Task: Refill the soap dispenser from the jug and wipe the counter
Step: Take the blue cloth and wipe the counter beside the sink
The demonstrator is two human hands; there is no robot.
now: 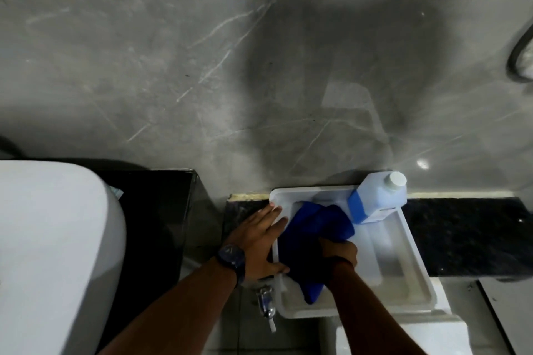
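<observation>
Now the right hand [339,252] clenches the cloth [314,235] in the tray [415,253]; left hand [259,239] flat, fingers spread, at nine o'clock. Press evenly, avoiding the jug [377,199] at one.

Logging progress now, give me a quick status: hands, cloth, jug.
Left hand flat on white tray rim. Right hand gripping blue cloth inside tray. Jug capped, upright at tray's back corner. Nothing in the way.

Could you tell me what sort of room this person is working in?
Most likely a bathroom or washroom: a white ceramic toilet tank stands at left, grey marble-look wall tiles rise behind a dark stone ledge, and a small chrome tap sticks out below it.
</observation>
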